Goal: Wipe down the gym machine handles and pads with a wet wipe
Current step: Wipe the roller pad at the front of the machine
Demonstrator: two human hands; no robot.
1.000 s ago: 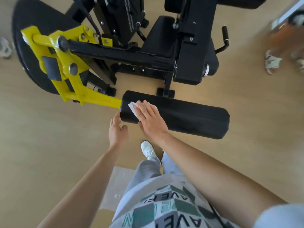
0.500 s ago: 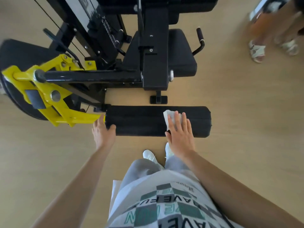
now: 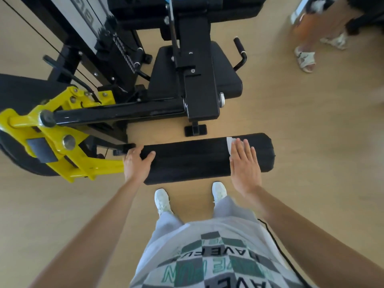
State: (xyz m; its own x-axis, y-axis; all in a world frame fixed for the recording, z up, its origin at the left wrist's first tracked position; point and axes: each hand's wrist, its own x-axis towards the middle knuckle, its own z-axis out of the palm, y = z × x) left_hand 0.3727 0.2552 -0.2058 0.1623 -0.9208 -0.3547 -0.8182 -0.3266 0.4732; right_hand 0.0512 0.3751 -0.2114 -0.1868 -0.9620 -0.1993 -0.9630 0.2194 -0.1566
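Note:
A long black roller pad [image 3: 187,161] lies crosswise in front of me, fixed to a yellow lever arm [image 3: 68,146] of the gym machine. My right hand [image 3: 245,165] lies flat with straight fingers near the pad's right end and presses a white wet wipe [image 3: 229,143] against it; only the wipe's left edge shows beyond the fingers. My left hand [image 3: 137,163] grips the pad's left end, thumb curled over the top. The black seat pad [image 3: 195,80] and a black side handle [image 3: 240,50] sit farther back.
The machine's black frame and weight stack [image 3: 108,44] rise at the back left. Another person's sandalled feet [image 3: 305,58] stand on the wooden floor at the upper right. My own white shoes [image 3: 163,201] are just below the roller pad.
My right hand has slid the wipe along the roller pad from its left end to near its right end. My left hand moved onto the pad's left end and took hold of it.

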